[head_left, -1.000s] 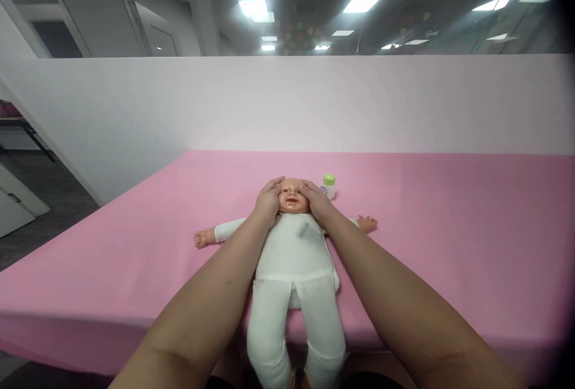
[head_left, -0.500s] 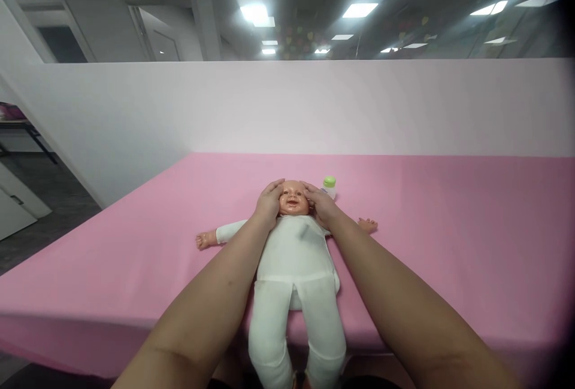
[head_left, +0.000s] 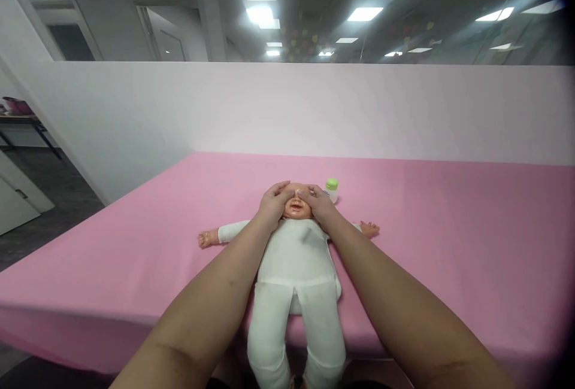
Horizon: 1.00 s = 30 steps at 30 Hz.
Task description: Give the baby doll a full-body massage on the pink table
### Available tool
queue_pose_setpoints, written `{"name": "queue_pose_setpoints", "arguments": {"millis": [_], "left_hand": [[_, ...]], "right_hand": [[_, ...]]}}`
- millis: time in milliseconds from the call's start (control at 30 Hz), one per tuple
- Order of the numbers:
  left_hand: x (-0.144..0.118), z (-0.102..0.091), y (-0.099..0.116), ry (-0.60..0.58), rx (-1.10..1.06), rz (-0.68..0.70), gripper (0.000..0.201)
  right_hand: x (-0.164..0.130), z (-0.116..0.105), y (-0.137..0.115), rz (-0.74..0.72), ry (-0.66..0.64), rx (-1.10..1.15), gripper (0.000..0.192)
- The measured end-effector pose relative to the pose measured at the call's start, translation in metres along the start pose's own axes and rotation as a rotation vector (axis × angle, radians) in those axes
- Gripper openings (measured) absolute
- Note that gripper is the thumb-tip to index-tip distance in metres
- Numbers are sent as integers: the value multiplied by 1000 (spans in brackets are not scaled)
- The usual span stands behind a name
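Observation:
A baby doll (head_left: 294,257) in a white top and white trousers lies on its back, arms spread and legs toward me. My left hand (head_left: 274,202) cups one side of its head, with the thumb laid across the eye. On the other side my right hand (head_left: 318,202) curves round the head in the same way, its thumb over the other eye. Between the thumbs the doll's nose and open mouth show. Just behind my right hand stands a small clear bottle with a green cap (head_left: 332,185), partly hidden by that hand.
A pink cloth covers the table (head_left: 449,245), and the doll's lower legs hang over its front edge. Along the back runs a white low wall (head_left: 336,111) with glass above. On the far left, a dark-framed table (head_left: 22,119) stands beyond the wall's end.
Both thumbs have moved inward from the sides of the doll's face and now cover its eyes. The camera view has shifted slightly.

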<state>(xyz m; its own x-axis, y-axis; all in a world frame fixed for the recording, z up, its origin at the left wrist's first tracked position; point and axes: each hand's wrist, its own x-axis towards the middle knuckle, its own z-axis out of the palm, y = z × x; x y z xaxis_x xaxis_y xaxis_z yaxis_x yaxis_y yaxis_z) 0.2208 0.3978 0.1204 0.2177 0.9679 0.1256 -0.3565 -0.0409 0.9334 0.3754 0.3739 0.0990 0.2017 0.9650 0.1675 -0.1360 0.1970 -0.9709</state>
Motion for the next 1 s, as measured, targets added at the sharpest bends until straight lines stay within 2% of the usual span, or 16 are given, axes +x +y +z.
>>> {"name": "queue_pose_setpoints", "arguments": {"millis": [200, 467, 700, 867, 1000], "left_hand": [[-1, 5, 5, 45, -24, -69, 45], [2, 3, 3, 69, -76, -98, 40], [3, 2, 1, 82, -34, -42, 37], [1, 2, 2, 27, -34, -34, 46], [0, -1, 1, -28, 21, 43, 56]], "right_hand": [[-2, 2, -4, -5, 2, -42, 44], [0, -2, 3, 23, -95, 145, 39], [3, -9, 4, 58, -97, 158, 44], [-1, -7, 3, -49, -98, 46, 49], [-2, -5, 2, -129, -46, -32, 59]]}}
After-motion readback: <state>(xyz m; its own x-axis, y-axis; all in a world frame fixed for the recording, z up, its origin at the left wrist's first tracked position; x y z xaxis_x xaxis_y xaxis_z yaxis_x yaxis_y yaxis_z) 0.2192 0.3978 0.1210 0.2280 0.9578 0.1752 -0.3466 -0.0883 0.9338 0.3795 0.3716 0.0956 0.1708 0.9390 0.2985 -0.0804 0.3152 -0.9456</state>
